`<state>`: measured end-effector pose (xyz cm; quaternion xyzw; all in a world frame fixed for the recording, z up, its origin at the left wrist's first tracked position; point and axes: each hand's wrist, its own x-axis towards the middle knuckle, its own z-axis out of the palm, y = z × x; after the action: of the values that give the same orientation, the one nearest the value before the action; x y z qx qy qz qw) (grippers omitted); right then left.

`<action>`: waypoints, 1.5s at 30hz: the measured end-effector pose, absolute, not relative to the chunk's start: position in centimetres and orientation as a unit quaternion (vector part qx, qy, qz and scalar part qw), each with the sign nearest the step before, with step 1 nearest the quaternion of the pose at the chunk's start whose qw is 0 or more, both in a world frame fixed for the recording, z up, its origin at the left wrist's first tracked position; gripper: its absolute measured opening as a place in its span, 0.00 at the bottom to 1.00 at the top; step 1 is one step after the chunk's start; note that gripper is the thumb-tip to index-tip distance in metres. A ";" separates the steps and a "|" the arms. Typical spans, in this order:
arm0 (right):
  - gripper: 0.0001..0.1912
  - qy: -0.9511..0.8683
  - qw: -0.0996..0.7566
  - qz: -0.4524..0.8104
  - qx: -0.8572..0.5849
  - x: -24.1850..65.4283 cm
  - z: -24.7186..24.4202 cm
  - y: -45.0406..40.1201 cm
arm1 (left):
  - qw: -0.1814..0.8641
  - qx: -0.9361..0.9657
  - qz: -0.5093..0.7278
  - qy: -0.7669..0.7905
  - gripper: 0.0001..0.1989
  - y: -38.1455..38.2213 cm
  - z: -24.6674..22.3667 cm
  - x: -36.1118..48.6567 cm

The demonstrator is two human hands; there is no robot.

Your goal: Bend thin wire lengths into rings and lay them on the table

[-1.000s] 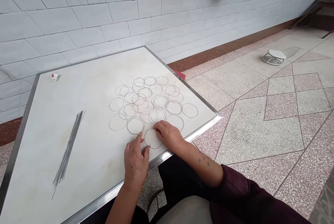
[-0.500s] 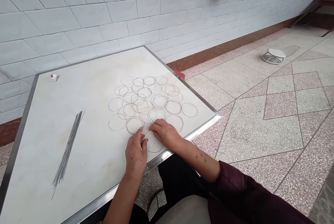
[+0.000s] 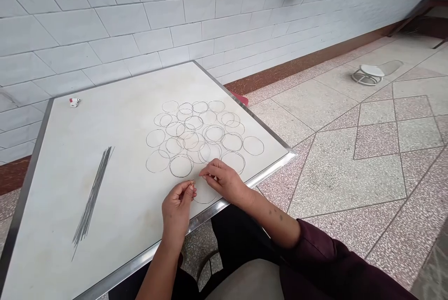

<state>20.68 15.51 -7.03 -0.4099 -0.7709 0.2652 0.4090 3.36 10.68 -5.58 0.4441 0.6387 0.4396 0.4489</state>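
Near the front edge of the white table (image 3: 133,206), a thin wire ring (image 3: 206,203) hangs between my hands. My left hand (image 3: 178,199) pinches its left side, thumb against fingertips. My right hand (image 3: 224,179) pinches the wire's upper right part, with the fingertips a short gap from the left ones. The ring's upper part is mostly hidden by my fingers. Just beyond my hands, several thin wire rings (image 3: 181,177) lie flat on the tabletop, many overlapping. A bundle of straight grey wires (image 3: 93,195) rests on the table to the left of my hands.
A small white and red object (image 3: 74,102) sits at the table's far left corner. The tiled wall (image 3: 119,48) runs behind the table. A low white seat (image 3: 371,72) stands on the floor to the right. A metal strip (image 3: 206,211) edges the table.
My left hand has shifted slightly left and its fingertips have closed into a pinch. My right hand has stayed nearly in place. The rings on the table lie as before.
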 end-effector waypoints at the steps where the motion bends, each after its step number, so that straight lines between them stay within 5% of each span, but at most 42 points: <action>1: 0.08 -0.777 0.412 0.262 -0.397 20.7 -7.0 15.4 | 0.463 0.435 0.442 0.633 0.16 10.6 -5.3 3.4; 21: 0.08 -0.853 0.375 0.179 -0.315 20.9 -5.9 14.3 | 0.533 0.444 0.413 0.590 0.15 8.6 -3.3 2.4; 31: 0.07 -0.830 0.385 0.279 -0.292 20.7 -5.1 13.9 | 0.560 0.427 0.381 0.599 0.13 8.5 -2.6 2.5; 45: 0.09 -0.877 0.352 0.246 -0.217 20.3 -4.1 16.0 | 0.753 0.239 0.403 0.462 0.08 9.2 -2.1 1.9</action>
<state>20.30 15.99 -4.07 -0.2174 -0.8767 0.2458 0.3519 1.86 9.23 -2.14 0.2391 0.4621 0.4033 0.7527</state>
